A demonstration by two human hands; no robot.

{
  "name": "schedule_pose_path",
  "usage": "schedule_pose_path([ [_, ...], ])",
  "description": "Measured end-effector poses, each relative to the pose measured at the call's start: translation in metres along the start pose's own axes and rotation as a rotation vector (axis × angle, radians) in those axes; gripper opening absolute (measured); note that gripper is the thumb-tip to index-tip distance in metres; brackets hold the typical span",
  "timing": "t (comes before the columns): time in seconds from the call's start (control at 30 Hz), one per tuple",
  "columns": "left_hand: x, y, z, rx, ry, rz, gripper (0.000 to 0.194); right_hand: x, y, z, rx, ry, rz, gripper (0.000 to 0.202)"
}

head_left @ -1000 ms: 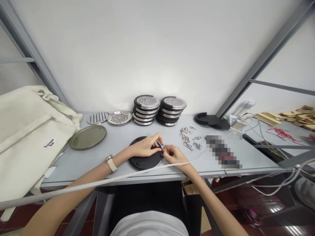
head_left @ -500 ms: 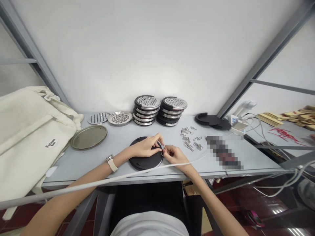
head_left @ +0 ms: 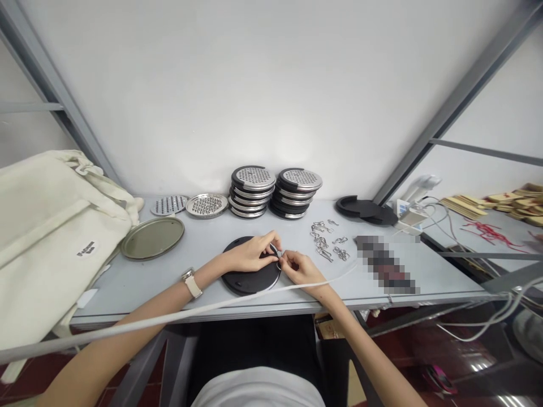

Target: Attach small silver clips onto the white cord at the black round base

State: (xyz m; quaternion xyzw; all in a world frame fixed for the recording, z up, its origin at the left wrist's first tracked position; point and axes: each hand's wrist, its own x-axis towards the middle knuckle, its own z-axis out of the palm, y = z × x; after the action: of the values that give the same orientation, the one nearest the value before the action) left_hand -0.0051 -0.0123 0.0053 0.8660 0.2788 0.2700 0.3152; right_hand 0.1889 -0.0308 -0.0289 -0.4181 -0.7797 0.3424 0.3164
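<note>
A black round disc (head_left: 250, 278) with a small raised knob lies near the table's front edge. My left hand (head_left: 250, 254) rests across its top, thumb and forefinger pinched at the disc's right edge. From the right, my right hand (head_left: 301, 271) meets it there, fingertips closed on a small metal clasp (head_left: 279, 255), mostly hidden by the fingers. Several loose metal clasps (head_left: 322, 243) with rings lie to the right of my hands. Behind them stand two stacks of round metal graters in black holders, a left stack (head_left: 253, 180) and a right stack (head_left: 302, 180).
Two loose grater plates, one perforated (head_left: 207, 205) and one farther left (head_left: 169, 205), lie beside an olive round lid (head_left: 153, 237). A cream bag (head_left: 51, 226) fills the left side. Black holders (head_left: 360, 208) lie at right. A white cable (head_left: 203, 310) crosses in front.
Both hands stay at the disc's right edge with only slight finger movement. A bit more of the metal clasp shows between the fingertips.
</note>
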Motion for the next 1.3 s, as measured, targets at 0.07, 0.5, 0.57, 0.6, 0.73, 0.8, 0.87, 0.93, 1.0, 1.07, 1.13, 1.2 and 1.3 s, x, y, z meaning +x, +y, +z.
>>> schedule_pose_path([
  [0.07,0.0000,0.0001,-0.0004,-0.004,-0.001,0.002,0.027,-0.0002,0.0007,0.0001,0.007,0.005,0.007,0.026],
  [0.5,0.0001,-0.0007,0.0004,0.000,-0.012,0.024,0.031,0.0003,-0.0025,0.0010,-0.046,0.035,0.030,0.019],
  [0.57,-0.0001,-0.0010,0.0009,-0.003,-0.012,0.026,0.033,0.0002,-0.0006,0.0014,-0.046,0.032,0.028,0.018],
  [0.6,-0.0002,-0.0014,0.0010,-0.003,-0.013,0.026,0.033,0.0001,0.0001,0.0015,-0.046,0.030,0.024,0.018],
  [0.73,0.0002,-0.0048,0.0011,-0.010,-0.003,0.024,0.034,-0.0006,0.0010,0.0015,-0.062,0.040,0.005,0.021],
  [0.8,0.0004,-0.0068,0.0007,-0.017,0.003,0.022,0.034,-0.0006,0.0006,0.0016,-0.065,0.040,0.000,0.023],
  [0.87,0.0004,-0.0079,0.0002,-0.011,0.016,0.017,0.034,-0.0003,0.0004,0.0018,-0.061,0.040,0.000,0.024],
  [0.93,0.0001,-0.0075,-0.0002,0.008,0.042,0.009,0.036,0.0000,0.0004,0.0019,-0.067,0.048,-0.002,0.024],
  [1.0,-0.0005,-0.0059,-0.0004,0.029,0.063,0.007,0.037,0.0000,0.0002,0.0016,-0.100,0.045,-0.021,0.025],
  [1.07,-0.0011,-0.0040,-0.0003,0.047,0.065,0.012,0.037,-0.0005,-0.0006,0.0007,-0.153,0.028,-0.048,0.026],
  [1.13,-0.0014,-0.0028,0.0001,0.047,0.056,0.012,0.038,-0.0011,-0.0019,-0.0003,-0.195,0.006,-0.065,0.026],
  [1.2,-0.0013,-0.0025,0.0006,0.035,0.043,0.005,0.039,-0.0016,-0.0032,-0.0012,-0.213,-0.014,-0.067,0.026],
  [1.3,-0.0009,-0.0025,0.0012,0.061,0.023,0.000,0.041,-0.0017,-0.0041,-0.0016,-0.217,-0.036,-0.061,0.026],
])
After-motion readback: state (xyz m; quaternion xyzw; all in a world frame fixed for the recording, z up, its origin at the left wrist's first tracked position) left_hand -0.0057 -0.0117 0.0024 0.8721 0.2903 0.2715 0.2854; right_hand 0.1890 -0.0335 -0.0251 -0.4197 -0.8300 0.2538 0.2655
